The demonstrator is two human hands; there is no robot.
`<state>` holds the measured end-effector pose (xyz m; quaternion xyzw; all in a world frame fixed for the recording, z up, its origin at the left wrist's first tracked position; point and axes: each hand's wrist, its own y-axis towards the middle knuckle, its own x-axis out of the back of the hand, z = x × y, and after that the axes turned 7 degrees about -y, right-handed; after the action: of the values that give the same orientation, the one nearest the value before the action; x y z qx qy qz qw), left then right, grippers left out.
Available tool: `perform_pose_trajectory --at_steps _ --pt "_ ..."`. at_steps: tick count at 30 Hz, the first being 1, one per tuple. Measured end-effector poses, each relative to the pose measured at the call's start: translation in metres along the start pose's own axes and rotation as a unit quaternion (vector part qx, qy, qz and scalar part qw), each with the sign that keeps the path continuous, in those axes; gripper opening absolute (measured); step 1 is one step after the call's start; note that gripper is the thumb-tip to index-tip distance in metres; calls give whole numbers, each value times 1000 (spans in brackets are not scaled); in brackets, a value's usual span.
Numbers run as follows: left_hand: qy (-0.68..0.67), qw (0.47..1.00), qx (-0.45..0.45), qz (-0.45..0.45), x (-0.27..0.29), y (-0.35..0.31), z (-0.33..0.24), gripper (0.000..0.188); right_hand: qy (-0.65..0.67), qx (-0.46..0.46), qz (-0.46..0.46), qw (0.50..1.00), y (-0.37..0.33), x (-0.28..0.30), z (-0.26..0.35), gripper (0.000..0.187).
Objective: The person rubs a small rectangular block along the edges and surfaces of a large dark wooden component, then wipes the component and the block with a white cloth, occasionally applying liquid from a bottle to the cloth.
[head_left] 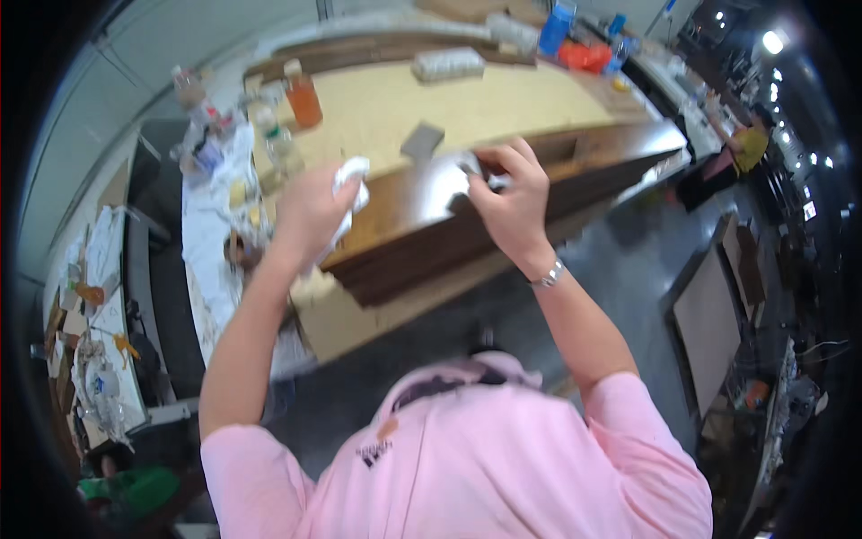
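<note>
My left hand (307, 214) is closed round a crumpled white cloth (356, 172) and hovers by the left end of a glossy brown wooden board (382, 216). Over the board's middle is my right hand (519, 193), its thumb and fingers curled together. A small dark item shows at those fingertips, too blurred to name. Whether it touches the wood I cannot tell. Bright glare lies on the board's top beside it. Just beyond, a flat grey square pad (422, 141) rests near the board's far edge.
On the pale yellow tabletop (359, 99) stand a bottle of orange liquid (303, 99) and a white block-shaped pack (448, 65). Clear bottles crowd the left side. A blue bottle (557, 29) and a red bag (585, 57) stand far right. Another person (741, 148) works at the right.
</note>
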<state>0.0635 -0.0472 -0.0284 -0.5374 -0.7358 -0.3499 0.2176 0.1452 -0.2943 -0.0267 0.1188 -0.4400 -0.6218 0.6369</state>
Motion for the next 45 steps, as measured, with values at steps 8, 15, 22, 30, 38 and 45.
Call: perform_pose_trajectory --at_steps 8,15,22,30,38,45 --pt "70 997 -12 -37 7 -3 -36 27 204 -256 160 931 65 32 -100 18" --pt "110 952 -267 -101 -126 18 -125 32 292 -257 149 909 66 25 -115 19" --pt "211 953 -136 -171 -17 -86 -34 34 286 -247 144 915 65 35 -119 21" --pt "196 965 -152 -80 -83 -38 -108 41 307 -238 180 904 64 32 -113 17" --pt "20 912 164 -374 36 -137 -22 23 326 -242 168 898 65 37 -111 18" --pt "-29 991 -49 -122 -51 -16 -105 32 322 -227 173 903 66 33 -116 16"
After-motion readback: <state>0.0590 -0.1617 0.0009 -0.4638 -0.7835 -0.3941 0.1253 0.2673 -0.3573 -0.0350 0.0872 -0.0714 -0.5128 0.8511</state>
